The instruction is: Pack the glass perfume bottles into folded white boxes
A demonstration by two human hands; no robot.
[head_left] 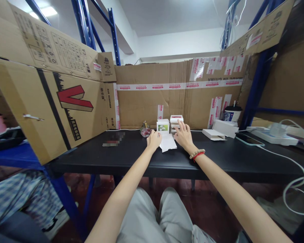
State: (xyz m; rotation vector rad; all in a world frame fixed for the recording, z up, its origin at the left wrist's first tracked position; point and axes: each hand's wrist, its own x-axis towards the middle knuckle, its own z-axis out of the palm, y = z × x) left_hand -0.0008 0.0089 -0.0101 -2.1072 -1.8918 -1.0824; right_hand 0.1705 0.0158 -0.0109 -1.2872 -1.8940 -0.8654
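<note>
My left hand (154,139) is closed at the left edge of a small white box (163,122) with a green picture on its front. A white flap or sheet (168,143) spreads from the foot of that box toward me on the black table. My right hand (183,135), fingers apart, reaches to the small stack of white boxes (176,118) beside it; its fingertips overlap the stack's right side, and whether they touch I cannot tell. Just left of my left hand stands a round glass bottle (145,130) with pinkish contents and a gold-coloured top.
On the black table (126,155), an opened white carton (215,134), a phone (249,139) and a white power strip (275,136) with looping cables lie to the right. A lidded cup (232,114) stands behind them. Cardboard walls (142,104) enclose the back and left.
</note>
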